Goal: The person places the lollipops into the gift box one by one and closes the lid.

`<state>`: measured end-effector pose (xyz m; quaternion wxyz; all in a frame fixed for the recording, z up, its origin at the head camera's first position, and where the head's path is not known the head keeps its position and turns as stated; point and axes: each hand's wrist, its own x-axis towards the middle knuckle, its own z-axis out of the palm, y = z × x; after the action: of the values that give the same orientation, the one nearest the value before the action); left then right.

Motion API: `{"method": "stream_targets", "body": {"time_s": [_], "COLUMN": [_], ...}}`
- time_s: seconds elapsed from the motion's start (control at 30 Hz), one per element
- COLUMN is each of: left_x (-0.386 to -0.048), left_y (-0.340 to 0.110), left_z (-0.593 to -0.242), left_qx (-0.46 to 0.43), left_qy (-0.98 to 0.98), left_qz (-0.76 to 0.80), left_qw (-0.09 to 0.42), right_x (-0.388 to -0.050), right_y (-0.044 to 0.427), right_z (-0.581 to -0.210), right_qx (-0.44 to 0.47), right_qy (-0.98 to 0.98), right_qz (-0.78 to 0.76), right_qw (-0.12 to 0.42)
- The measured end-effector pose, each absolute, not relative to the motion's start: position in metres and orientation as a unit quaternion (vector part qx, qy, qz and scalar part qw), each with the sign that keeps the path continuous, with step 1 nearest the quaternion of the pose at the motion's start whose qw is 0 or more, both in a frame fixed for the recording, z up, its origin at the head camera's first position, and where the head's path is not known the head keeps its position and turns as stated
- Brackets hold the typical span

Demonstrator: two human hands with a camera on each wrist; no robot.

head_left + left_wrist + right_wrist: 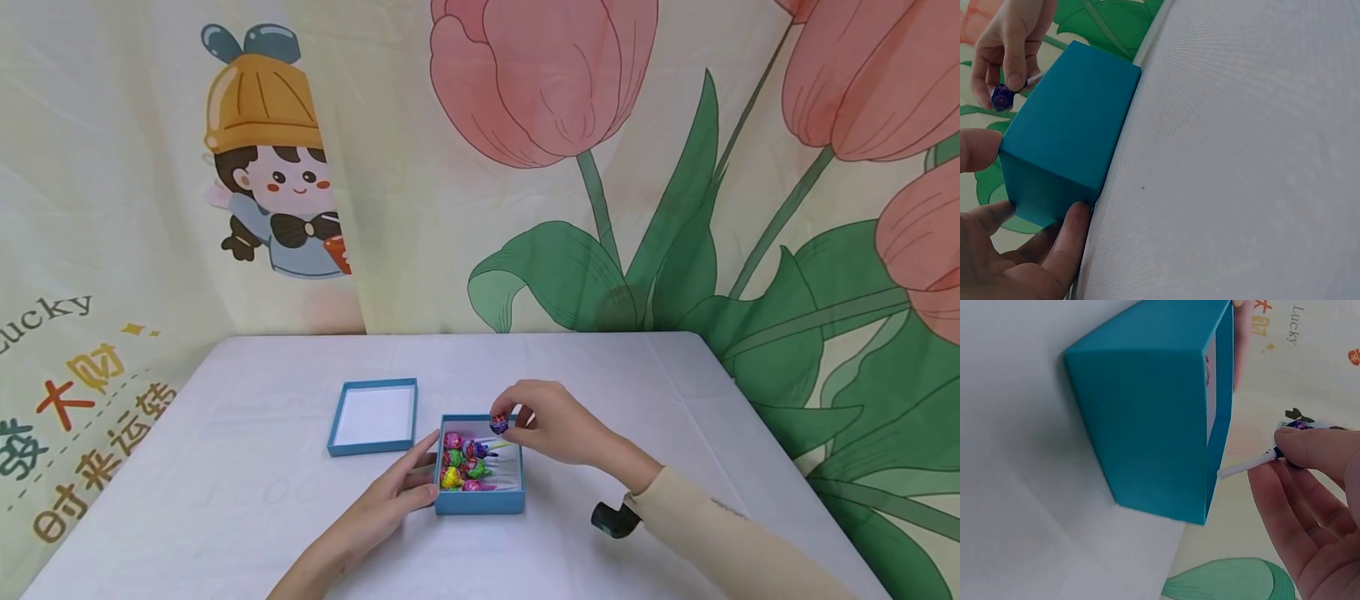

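A blue open box (480, 502) stands on the table, with several wrapped lollipops (452, 477) lying inside, heads to the left and sticks to the right. My left hand (390, 492) rests against the box's left side; in the left wrist view its fingers (1072, 240) touch that wall and its thumb meets the upper corner. Above the box's back right part, my right hand (551, 421) pinches a dark purple lollipop (498, 424) between thumb and fingers. Its white stick (1244, 467) points toward the box in the right wrist view.
A blue lid (375, 414) with a white inside lies to the left of the box, its hollow side up. A white cloth covers the table (225, 492). Behind hangs a printed curtain (405, 167). Something black (615, 520) is at the right wrist.
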<state>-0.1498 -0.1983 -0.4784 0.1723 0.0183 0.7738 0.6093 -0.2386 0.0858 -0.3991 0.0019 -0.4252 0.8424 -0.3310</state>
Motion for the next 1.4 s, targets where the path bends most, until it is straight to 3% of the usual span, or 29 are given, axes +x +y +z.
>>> {"method": "stream_targets", "body": {"time_s": [1.4], "left_x": [-0.149], "left_y": [-0.201], "left_z": [-0.475], "left_qx": [0.046], "left_qy": [0.770], "left_qz": [0.611], "left_qw": [0.178], "right_x": [-0.222], "right_y": [0.054], "right_z": [-0.426], "right_qx": [-0.452], "right_qy": [0.846], "right_qz": [-0.264], "right_qw": [0.104]}}
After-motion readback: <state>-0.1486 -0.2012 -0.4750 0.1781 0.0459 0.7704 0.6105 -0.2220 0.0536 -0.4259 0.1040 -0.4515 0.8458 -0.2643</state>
